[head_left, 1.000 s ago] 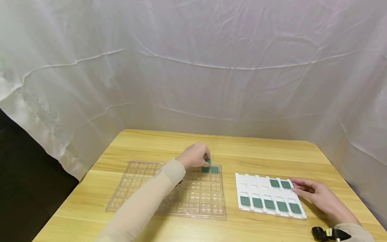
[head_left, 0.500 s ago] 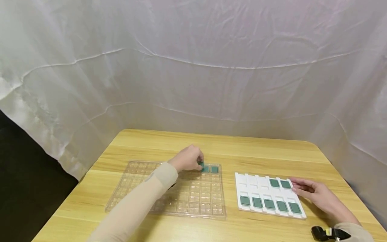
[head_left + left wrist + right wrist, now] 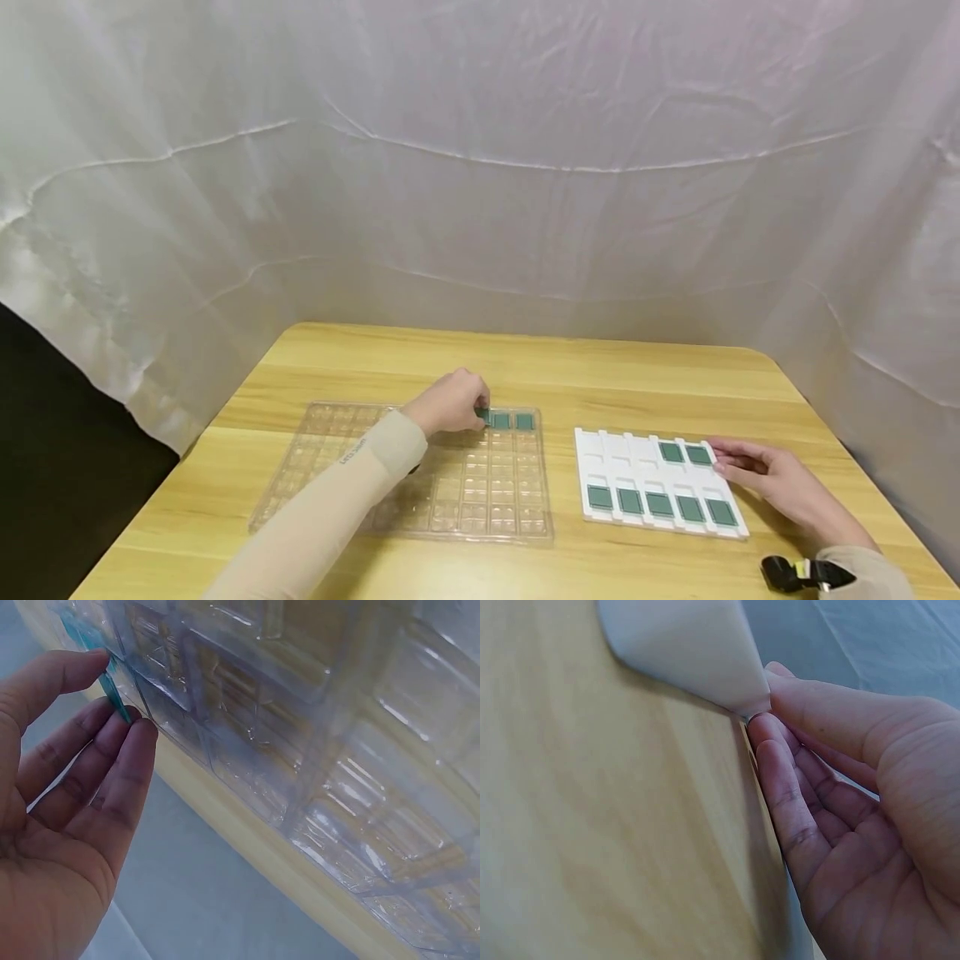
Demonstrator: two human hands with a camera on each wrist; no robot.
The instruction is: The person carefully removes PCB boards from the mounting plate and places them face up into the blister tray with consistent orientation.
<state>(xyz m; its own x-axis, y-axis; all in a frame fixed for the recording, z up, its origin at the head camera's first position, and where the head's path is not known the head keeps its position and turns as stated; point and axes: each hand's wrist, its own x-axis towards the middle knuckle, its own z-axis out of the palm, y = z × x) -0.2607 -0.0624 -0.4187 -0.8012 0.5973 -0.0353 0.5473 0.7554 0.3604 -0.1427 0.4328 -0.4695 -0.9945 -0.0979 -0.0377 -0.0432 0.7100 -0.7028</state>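
My left hand point(image 3: 452, 402) reaches to the back row of a clear plastic compartment tray point(image 3: 510, 472). Its thumb and fingers pinch a thin green square chip point(image 3: 114, 694), tilted on edge at a compartment in the left wrist view. Just right of these fingers, two green chips point(image 3: 524, 421) lie flat in the back row's end compartments. My right hand point(image 3: 783, 482) holds the right edge of a white tray point(image 3: 633, 450), with the thumb at the tray's corner point(image 3: 742, 690) and the fingers curled beside it in the right wrist view.
Two green chips point(image 3: 698, 455) sit at the right of the white tray's back row, and several more point(image 3: 659, 504) fill its front row. Both trays lie on a wooden table point(image 3: 570, 375). Pale fabric point(image 3: 480, 208) hangs behind and around it.
My left hand has moved left along the clear tray's back row, with a chip still pinched. The chip second from the right now shows uncovered. The right hand keeps its hold.
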